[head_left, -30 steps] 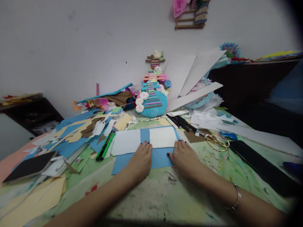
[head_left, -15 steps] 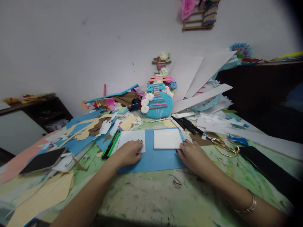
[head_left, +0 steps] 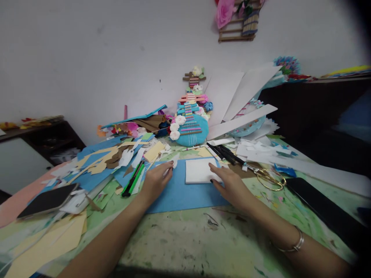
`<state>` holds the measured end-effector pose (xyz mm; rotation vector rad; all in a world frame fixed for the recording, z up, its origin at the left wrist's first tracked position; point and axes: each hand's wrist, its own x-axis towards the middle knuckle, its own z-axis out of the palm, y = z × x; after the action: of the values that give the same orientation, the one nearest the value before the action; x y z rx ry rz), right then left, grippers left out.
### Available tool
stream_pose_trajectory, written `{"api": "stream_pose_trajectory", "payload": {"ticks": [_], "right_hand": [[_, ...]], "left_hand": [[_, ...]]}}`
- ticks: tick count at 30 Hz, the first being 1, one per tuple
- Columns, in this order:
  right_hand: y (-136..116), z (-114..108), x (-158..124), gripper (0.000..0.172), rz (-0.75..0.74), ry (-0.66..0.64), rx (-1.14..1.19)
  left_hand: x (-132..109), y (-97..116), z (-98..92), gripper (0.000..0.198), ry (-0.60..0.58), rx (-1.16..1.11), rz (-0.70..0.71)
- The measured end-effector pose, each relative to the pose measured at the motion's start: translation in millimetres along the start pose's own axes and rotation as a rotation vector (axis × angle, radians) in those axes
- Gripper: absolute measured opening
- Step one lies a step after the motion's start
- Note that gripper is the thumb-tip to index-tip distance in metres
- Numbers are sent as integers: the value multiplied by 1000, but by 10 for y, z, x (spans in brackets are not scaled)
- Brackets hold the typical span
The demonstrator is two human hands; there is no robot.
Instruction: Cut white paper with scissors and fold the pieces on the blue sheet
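A blue sheet of paper (head_left: pixel 179 197) lies flat in front of me. On its right part sits a white rectangular stack of paper (head_left: pixel 199 172), and my right hand (head_left: pixel 230 183) is over its right edge with fingers apart. My left hand (head_left: pixel 158 179) has its fingers closed on a white sheet of paper (head_left: pixel 175 159), which is tilted up and mostly hidden behind the hand. Left of that hand lies a green and black utility knife (head_left: pixel 133 179).
Paper scraps (head_left: pixel 107 158) pile up at the left, near a dark phone-like slab (head_left: pixel 48 200). On the right are black pens (head_left: pixel 226 154), gold-handled scissors (head_left: pixel 271 179) and a long black object (head_left: pixel 319 204). A blue paper lute (head_left: pixel 193 131) leans on the wall.
My left hand has lifted the white sheet from lying flat on the blue paper to a tilted position. My right hand has moved left, further over the white stack. The view has shifted slightly.
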<state>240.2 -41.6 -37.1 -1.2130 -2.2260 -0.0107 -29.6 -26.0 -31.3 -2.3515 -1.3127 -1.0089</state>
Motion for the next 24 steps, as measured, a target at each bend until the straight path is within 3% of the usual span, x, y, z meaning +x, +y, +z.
{"api": "stream_pose_trajectory", "payload": {"ticks": [2,4,7,10,14,20,24], "right_hand": [[-52,5,2,61,-26,-37,93],[-103,21,4,64,-87,-90,117],[-122,81,11,55,-150,-116,68],[-67,129,32,44,-89,-69,20],[55,81,74,30,43,-10,87],[240,-14,91,21,152,64,259],[248,-42,75,21,168,46,276]], "left_hand": [[-9,145,93,23,91,-41,116],[-9,326,187,23,63,-43,250],[3,558,292,24,-43,-40,361],[8,642,337,23,-119,-58,379],[-3,537,345,31,-176,-69,335],[-20,267,354,17,-69,-122,239],[-8,219,302,16,-56,-134,230]]}}
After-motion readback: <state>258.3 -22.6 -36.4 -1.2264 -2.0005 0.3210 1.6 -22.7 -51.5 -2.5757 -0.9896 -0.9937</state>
